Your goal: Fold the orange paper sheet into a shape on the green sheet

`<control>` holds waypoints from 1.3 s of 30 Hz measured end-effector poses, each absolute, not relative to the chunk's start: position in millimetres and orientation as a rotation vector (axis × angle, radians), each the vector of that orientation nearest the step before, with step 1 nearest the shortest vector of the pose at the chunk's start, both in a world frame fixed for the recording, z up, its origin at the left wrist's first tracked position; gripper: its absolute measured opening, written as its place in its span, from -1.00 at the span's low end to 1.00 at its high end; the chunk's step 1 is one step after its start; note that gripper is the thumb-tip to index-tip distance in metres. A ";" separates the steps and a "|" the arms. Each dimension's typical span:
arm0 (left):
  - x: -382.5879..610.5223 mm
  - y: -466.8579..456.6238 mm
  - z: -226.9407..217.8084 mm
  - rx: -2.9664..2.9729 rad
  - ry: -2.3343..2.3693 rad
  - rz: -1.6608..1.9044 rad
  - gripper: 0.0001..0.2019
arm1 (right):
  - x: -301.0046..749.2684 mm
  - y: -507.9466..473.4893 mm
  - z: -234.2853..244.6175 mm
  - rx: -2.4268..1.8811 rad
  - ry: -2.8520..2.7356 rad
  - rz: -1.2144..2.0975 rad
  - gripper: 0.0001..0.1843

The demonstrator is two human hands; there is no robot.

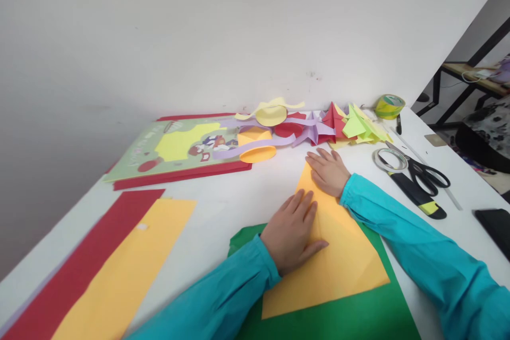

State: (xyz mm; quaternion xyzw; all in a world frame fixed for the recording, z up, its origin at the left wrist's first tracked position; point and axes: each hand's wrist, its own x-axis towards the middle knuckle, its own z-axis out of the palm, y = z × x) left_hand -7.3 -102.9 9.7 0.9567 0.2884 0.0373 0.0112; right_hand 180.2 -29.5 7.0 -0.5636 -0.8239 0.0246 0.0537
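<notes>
A folded sheet of orange paper [334, 265] lies over a green sheet [342, 324] on the white table, its narrow end pointing away from me. My left hand [292, 231] rests flat on the paper's left side, fingers stretched toward the far end and thumb out to the right. Farther up, my right hand [329, 171] presses flat across the narrow tip, partly hiding it, with its fingers pointing left. Neither hand grips anything.
Red [99, 244] and orange strips [135, 271] lie at left. Behind them is an illustrated pad [175, 149]. Folded paper shapes [334, 125] line the wall. Right are tape [389, 106], a clear tape roll [376, 158], scissors [428, 176], a utility knife [418, 195] and a black object [496, 229].
</notes>
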 end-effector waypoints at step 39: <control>4.4 -70.3 17.3 3.010 0.988 0.231 -0.60 | 179.3 -28.8 4.7 -1.764 -2.501 0.094 -0.43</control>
